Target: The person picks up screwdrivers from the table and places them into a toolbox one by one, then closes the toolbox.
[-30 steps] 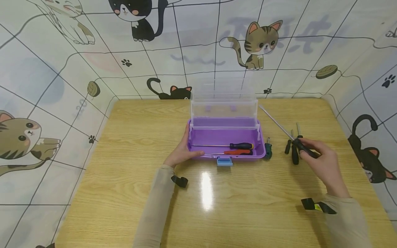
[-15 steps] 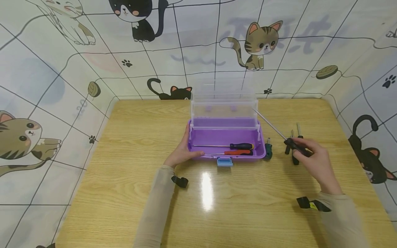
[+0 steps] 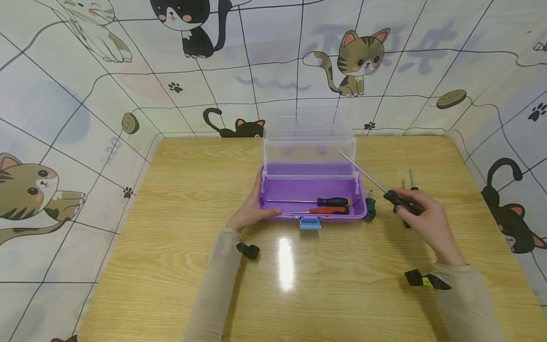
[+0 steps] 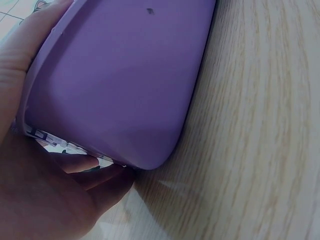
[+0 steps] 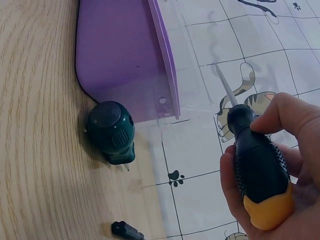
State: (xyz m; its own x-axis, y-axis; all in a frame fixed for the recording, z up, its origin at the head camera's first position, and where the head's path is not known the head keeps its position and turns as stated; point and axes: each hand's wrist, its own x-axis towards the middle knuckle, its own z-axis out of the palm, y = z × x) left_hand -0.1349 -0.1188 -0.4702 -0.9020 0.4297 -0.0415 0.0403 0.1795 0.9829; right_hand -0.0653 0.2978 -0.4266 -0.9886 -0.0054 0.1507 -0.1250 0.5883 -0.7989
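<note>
A purple toolbox with its clear lid raised stands on the table. My left hand grips its left end, the thumb over the front rim and the fingers round the side. In the box lie a black-handled screwdriver with a yellow end and a red-handled screwdriver. My right hand holds a long screwdriver by its black handle with an orange-yellow end. Its shaft points up and left, the tip in front of the lid in the head view.
A stubby green screwdriver stands at the box's right side. Several dark-handled screwdrivers, one with its shaft showing, lie partly behind my right hand. A blue latch hangs at the box front. Cat-print sheets surround the wooden table.
My right hand has moved left with the long screwdriver, bringing its tip from right of the lid to in front of it. The left hand and the toolbox have stayed put.
</note>
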